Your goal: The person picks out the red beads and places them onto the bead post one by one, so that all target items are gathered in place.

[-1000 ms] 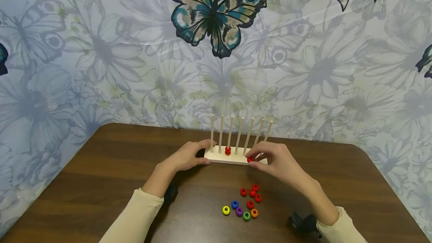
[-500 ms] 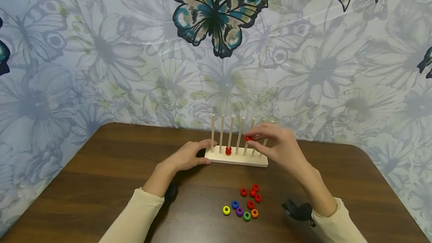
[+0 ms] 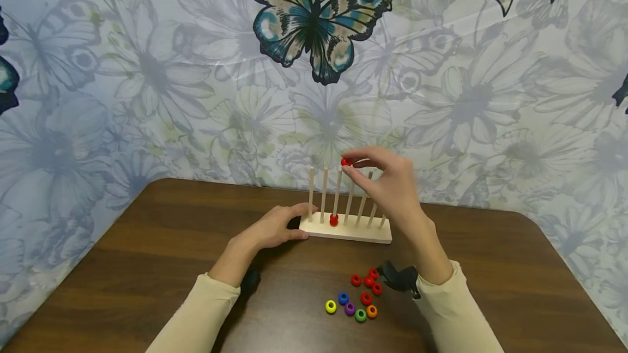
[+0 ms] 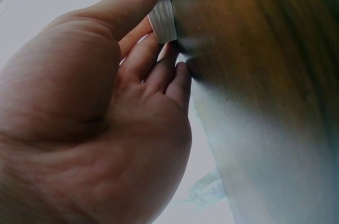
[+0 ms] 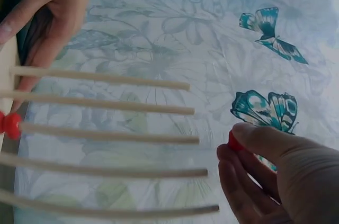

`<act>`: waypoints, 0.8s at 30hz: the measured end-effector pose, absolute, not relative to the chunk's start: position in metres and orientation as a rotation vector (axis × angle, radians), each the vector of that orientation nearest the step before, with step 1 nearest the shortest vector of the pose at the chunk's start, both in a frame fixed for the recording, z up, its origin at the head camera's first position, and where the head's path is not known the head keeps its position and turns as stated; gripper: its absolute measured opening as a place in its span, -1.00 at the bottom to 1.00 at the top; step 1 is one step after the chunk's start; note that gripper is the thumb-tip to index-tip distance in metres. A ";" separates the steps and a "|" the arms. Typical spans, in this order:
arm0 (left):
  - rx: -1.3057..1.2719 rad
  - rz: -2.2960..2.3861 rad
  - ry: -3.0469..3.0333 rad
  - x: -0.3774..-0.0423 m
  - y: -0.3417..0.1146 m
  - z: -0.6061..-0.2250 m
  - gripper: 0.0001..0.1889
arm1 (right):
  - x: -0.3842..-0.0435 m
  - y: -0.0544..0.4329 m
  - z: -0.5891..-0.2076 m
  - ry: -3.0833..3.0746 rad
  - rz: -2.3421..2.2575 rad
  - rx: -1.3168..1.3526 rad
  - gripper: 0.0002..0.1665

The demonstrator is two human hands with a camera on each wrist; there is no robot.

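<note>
A pale wooden peg stand (image 3: 360,233) with a row of upright pegs stands near the back of the table. My left hand (image 3: 275,226) grips its left end; in the left wrist view the thumb and fingers lie on either side of the base end (image 4: 164,21). Red beads (image 3: 333,220) sit at the foot of the third peg from the left. Above that peg's tip, my right hand (image 3: 392,181) pinches another red bead (image 3: 345,162) between thumb and forefinger. The right wrist view has this bead (image 5: 233,140) just beyond the peg ends, mostly covered by fingers.
Loose beads lie on the brown table (image 3: 147,266) in front of the stand: several red ones (image 3: 366,298), a blue (image 3: 343,298), a yellow (image 3: 331,306), a purple (image 3: 349,309), a green (image 3: 360,315) and an orange (image 3: 372,311). A patterned wall hanging (image 3: 196,97) rises behind.
My right hand has raised the red bead from low by the stand's right side, moving up and left to above the third peg. The left hand keeps its grip on the stand.
</note>
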State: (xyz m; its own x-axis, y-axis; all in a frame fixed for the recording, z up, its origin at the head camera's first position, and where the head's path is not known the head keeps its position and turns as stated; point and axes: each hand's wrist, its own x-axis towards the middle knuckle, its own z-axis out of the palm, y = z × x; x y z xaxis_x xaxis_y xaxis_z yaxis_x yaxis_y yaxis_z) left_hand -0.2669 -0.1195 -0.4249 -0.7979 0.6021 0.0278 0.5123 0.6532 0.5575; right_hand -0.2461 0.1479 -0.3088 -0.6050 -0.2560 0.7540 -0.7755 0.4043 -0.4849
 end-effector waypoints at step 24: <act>0.926 0.846 2.708 -0.268 -0.119 -0.425 -0.37 | -0.250 0.143 -0.320 -2.264 0.913 0.848 -0.73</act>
State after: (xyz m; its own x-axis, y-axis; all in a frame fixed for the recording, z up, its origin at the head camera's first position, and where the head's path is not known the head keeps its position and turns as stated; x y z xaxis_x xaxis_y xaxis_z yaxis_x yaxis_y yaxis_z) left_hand -0.2681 -0.1187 -0.4252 -0.7962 0.6042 0.0324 0.5152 0.6489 0.5598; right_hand -0.2499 0.1432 -0.3197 -0.6495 -0.3445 0.6778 -0.7183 0.5703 -0.3985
